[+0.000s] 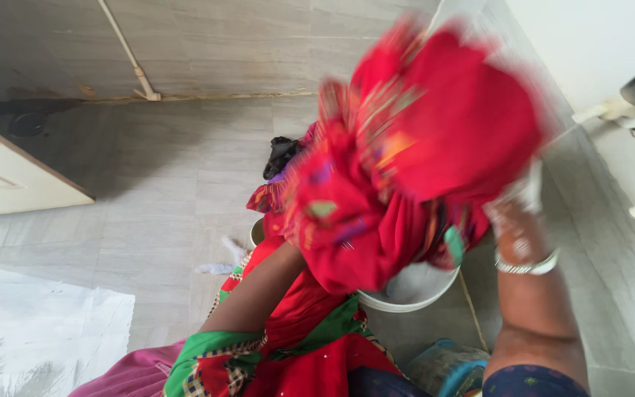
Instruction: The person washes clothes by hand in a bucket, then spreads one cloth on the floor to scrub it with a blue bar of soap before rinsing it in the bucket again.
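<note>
Daylight, even and fairly bright; glare patch on wet floor (pixel 38 331) lower left. Soft shadow under door (pixel 9 176). Red cloth (pixel 420 147) heavily motion-blurred (edges smeared); background tiles sharper. Slight wide-angle bending at edges.

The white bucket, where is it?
In the head view the white bucket sits on the tiled floor at lower centre, mostly hidden beneath the red cloth held up over it.

A home washing area or bathroom is shown: a grey tiled floor (pixel 163 184), tiled wall (pixel 222 44) with a pipe (pixel 128 55), a white bucket (pixel 413 290), and a wall tap (pixel 630 103) at right.
</note>
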